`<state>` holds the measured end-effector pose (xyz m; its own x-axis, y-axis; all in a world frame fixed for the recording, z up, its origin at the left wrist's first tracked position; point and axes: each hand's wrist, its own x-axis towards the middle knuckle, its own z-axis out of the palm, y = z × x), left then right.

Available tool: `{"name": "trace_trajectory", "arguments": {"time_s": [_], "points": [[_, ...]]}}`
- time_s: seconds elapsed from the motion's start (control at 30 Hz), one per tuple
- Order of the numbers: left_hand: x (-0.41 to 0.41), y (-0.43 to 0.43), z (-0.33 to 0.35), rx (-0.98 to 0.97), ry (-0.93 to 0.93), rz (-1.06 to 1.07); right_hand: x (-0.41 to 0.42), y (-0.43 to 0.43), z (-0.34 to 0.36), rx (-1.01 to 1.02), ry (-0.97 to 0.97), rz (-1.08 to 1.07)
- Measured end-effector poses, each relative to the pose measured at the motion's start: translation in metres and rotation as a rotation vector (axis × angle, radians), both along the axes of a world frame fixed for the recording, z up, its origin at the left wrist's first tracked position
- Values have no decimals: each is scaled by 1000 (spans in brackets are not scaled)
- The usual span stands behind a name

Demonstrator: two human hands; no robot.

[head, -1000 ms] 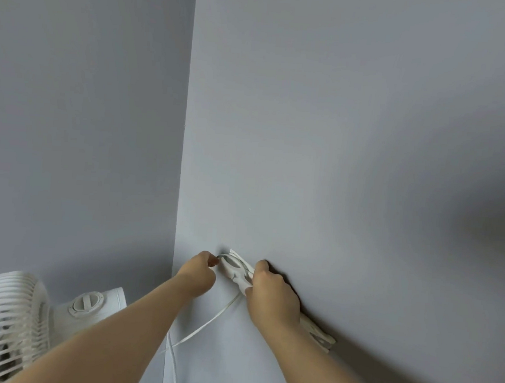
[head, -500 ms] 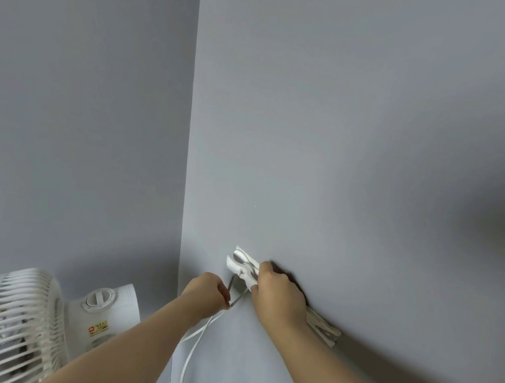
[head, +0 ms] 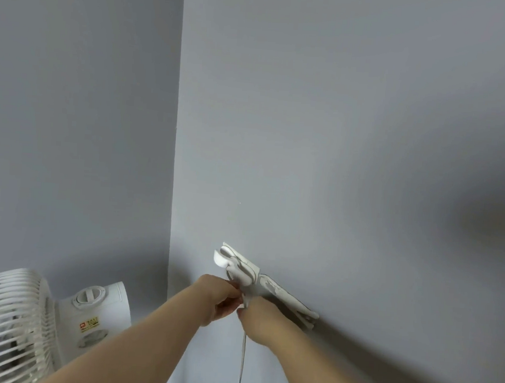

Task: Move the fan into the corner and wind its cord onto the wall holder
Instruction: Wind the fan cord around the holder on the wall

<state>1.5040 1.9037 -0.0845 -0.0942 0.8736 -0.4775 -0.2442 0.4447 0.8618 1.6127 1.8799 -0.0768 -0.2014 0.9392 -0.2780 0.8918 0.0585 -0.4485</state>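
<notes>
A white fan stands at the lower left, close to the corner where two grey walls meet. A white cord holder is fixed on the right wall, with loops of white cord wound around it. My left hand and my right hand meet just below the holder's middle, both pinching the white cord. From my hands the cord hangs straight down and leaves the frame at the bottom. The holder's lower right end pokes out past my right hand.
The vertical wall corner runs just left of the holder. The fan's motor housing with a round knob and a red and yellow sticker faces the corner. Bare grey wall fills the upper and right areas.
My left hand dropped from the holder's top end to below it, carrying the cord. My right hand slid down off the holder to meet it. The top loops are now uncovered.
</notes>
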Motion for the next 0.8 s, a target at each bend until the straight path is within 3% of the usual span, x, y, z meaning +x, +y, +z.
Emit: {"name": "trace_trajectory", "arguments": {"time_s": [0.13,0.17,0.27,0.37,0.43,0.63,0.7,0.8], "points": [[4,-7,6,15,20,-7,6,-1,0,-287,376,-275],[4,-6,6,61,171,-6,8,-1,2,-293,424,-335],[-1,-5,10,358,961,84,12,-2,5,-223,423,-429],[-5,-7,14,670,1295,-133,13,-3,3,-76,334,-382],[-10,-7,11,730,1485,-332,11,-3,8,68,231,-319],[-35,-10,12,777,1337,-478,4,-5,38,289,134,-329],[-37,-12,17,750,1303,-540,2,0,44,264,224,-367],[-39,-13,21,676,1196,-535,-1,10,52,158,519,-435]]}}
